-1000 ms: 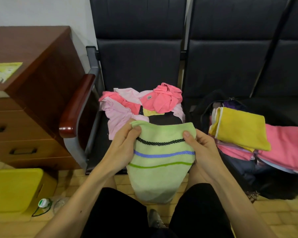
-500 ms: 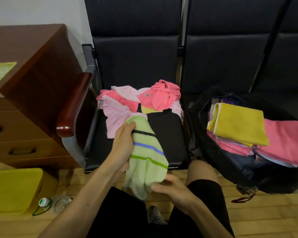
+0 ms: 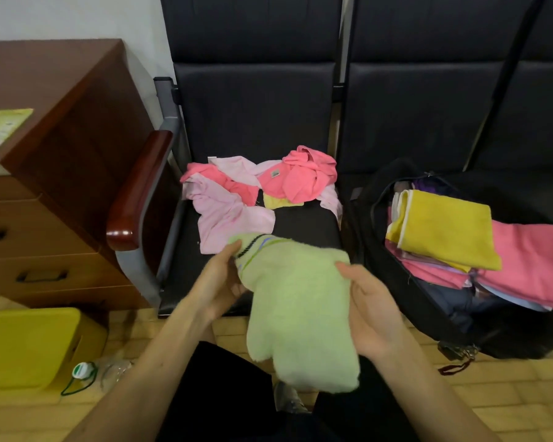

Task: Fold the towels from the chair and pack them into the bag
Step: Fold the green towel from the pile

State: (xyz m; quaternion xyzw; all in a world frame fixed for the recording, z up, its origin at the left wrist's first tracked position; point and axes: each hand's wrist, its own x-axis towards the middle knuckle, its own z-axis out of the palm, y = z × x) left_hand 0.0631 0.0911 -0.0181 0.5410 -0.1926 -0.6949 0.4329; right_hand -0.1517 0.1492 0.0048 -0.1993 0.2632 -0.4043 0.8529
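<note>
A light green striped towel (image 3: 297, 311) hangs doubled over in front of the black chair seat (image 3: 304, 228). My left hand (image 3: 219, 282) grips its striped left edge, and my right hand (image 3: 369, 306) holds its right edge. On the seat lies a heap of unfolded pink towels (image 3: 237, 202) with a bit of yellow cloth among them. To the right stands an open black bag (image 3: 393, 282) holding folded pink towels (image 3: 530, 266) with a folded yellow towel (image 3: 444, 229) on top.
A brown wooden drawer cabinet (image 3: 45, 186) stands at the left beside the chair's wooden armrest (image 3: 138, 193). A yellow box (image 3: 26, 346) and a plastic bottle (image 3: 103, 373) lie on the tiled floor. More black seats run to the right.
My right hand rose from the towel's hanging lower end to its right edge, bringing that end up, so the plain side now faces me. My left hand kept its grip.
</note>
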